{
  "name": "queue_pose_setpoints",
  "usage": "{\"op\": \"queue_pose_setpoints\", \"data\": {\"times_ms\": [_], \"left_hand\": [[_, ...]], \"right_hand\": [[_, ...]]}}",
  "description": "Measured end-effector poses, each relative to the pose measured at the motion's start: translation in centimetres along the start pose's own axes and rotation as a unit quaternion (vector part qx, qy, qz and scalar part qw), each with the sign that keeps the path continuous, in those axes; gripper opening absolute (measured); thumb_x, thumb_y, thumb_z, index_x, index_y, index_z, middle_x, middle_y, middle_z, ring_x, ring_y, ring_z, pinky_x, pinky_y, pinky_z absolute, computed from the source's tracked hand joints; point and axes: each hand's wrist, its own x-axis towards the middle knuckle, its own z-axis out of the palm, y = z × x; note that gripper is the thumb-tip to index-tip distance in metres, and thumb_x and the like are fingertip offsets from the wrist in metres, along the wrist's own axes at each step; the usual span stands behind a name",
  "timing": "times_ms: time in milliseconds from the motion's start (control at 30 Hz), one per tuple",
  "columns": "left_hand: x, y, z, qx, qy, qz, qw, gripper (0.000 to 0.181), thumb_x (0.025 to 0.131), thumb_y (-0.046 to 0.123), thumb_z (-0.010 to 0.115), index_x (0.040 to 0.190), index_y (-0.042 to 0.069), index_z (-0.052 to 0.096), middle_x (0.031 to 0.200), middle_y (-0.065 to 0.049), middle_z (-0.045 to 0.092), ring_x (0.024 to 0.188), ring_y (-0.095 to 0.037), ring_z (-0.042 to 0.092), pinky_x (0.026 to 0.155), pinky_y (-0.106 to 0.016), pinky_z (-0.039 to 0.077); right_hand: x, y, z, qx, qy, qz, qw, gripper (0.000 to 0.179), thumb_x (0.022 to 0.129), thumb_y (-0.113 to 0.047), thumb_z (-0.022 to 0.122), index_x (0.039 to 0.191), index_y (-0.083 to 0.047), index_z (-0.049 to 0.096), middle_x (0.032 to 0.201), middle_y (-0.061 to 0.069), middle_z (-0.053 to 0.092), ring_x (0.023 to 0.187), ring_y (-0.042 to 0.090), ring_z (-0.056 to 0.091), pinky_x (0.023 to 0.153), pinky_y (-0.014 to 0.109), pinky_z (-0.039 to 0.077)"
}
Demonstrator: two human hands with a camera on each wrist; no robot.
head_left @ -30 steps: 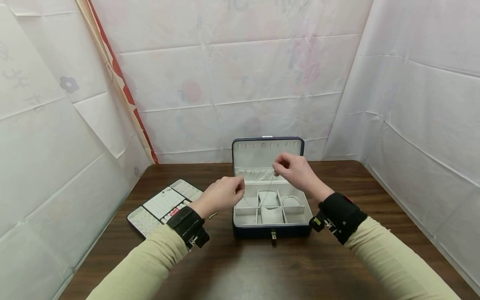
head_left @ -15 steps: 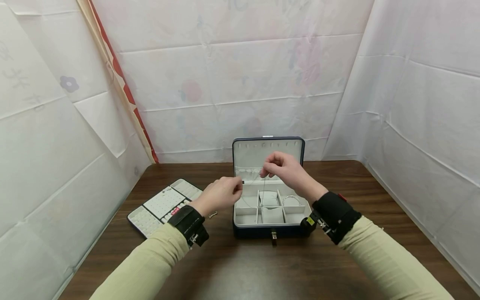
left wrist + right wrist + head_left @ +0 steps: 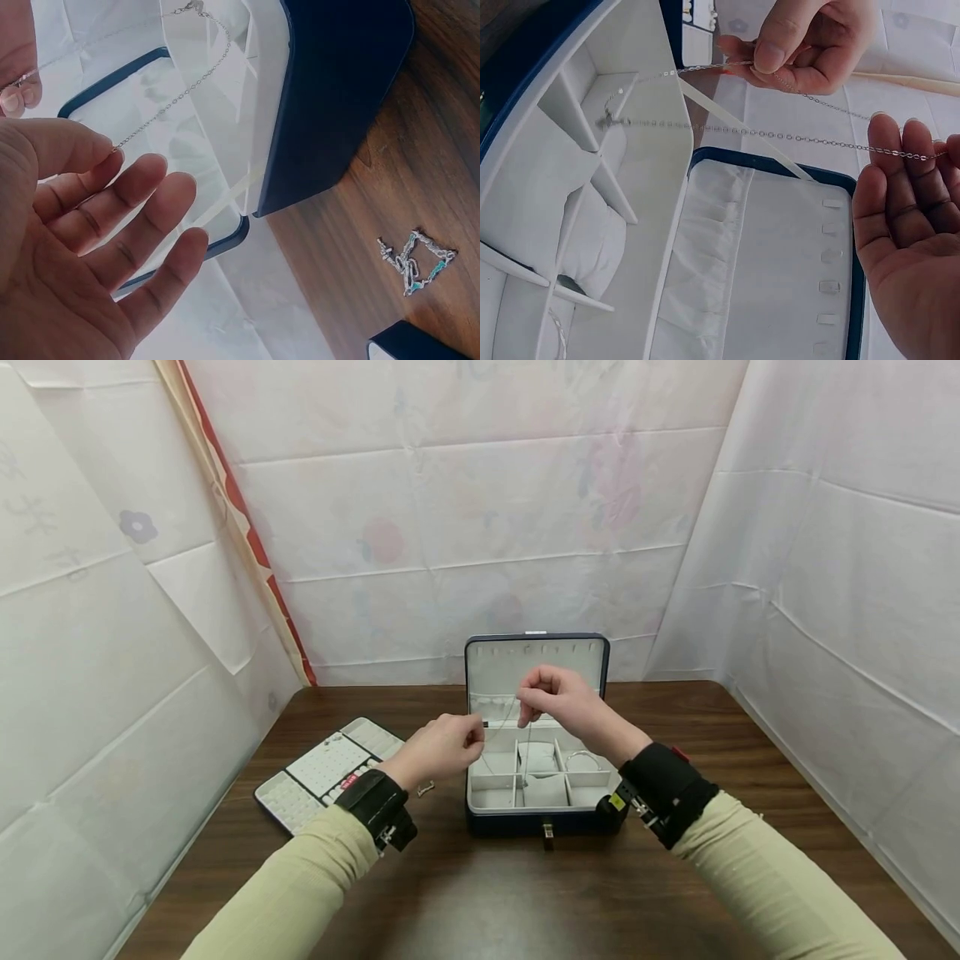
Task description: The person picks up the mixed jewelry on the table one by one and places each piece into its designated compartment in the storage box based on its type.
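Note:
My left hand point(image 3: 442, 745) pinches a thin silver chain necklace point(image 3: 176, 97) between thumb and index finger, the other fingers loosely bent. Across from it, my right hand point(image 3: 566, 706) pinches the same chain higher up. The necklace sags between and below the hands, over a dark blue jewelry box point(image 3: 517, 825) with its lid point(image 3: 536, 664) raised. A small pendant or clasp point(image 3: 193, 6) hangs at the low part of the loop, blurred in the right wrist view. White cushions point(image 3: 544, 791) fill the box's middle compartments. A silver bangle point(image 3: 583, 754) lies in the back right compartment.
A jewelry tray point(image 3: 318, 766) with white sections lies left of the box, partly behind my left forearm. Between them on the wooden table point(image 3: 495, 902) is a silver bracelet point(image 3: 411, 274). Small hooks point(image 3: 829, 286) line the inside of the lid. Pale cloth surrounds the table.
My right hand has moved left, closer to my left hand, still pinching the necklace, so the chain hangs in a narrower loop. My left hand has hardly moved.

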Motion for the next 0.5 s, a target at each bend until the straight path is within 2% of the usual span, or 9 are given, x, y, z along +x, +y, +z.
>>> {"op": "queue_pose_setpoints", "data": {"times_ms": [167,333,500], "left_hand": [[0.1,0.2,0.0,-0.015,-0.007,-0.001,0.9999,0.004,0.098,0.015,0.062,0.098,0.015,0.066,0.084,0.003,0.064,0.064,-0.010,0.053,0.059,-0.027,0.044],[0.3,0.8,0.0,-0.039,0.003,-0.003,0.9992,0.024,0.100,0.022,0.062,0.122,0.013,0.067,0.097,0.000,0.069,0.060,-0.011,0.052,0.057,-0.028,0.044],[0.4,1.4,-0.2,-0.069,0.029,-0.004,0.9972,0.029,0.102,0.025,0.062,0.128,0.014,0.065,0.102,0.001,0.071,0.069,-0.011,0.059,0.061,-0.028,0.049]], "right_hand": [[0.1,-0.2,0.2,0.008,-0.008,0.001,0.9999,0.019,0.105,-0.023,0.059,0.111,-0.004,0.061,0.089,0.018,0.066,0.093,0.034,0.068,0.098,0.052,0.050],[0.2,-0.2,0.3,0.007,-0.015,0.006,0.9998,0.018,0.106,-0.021,0.058,0.110,-0.004,0.061,0.088,0.018,0.066,0.090,0.033,0.068,0.098,0.053,0.051],[0.2,-0.2,0.3,-0.003,-0.024,0.007,0.9997,0.022,0.106,-0.021,0.057,0.111,0.000,0.060,0.088,0.018,0.066,0.091,0.033,0.068,0.097,0.052,0.051]]}}
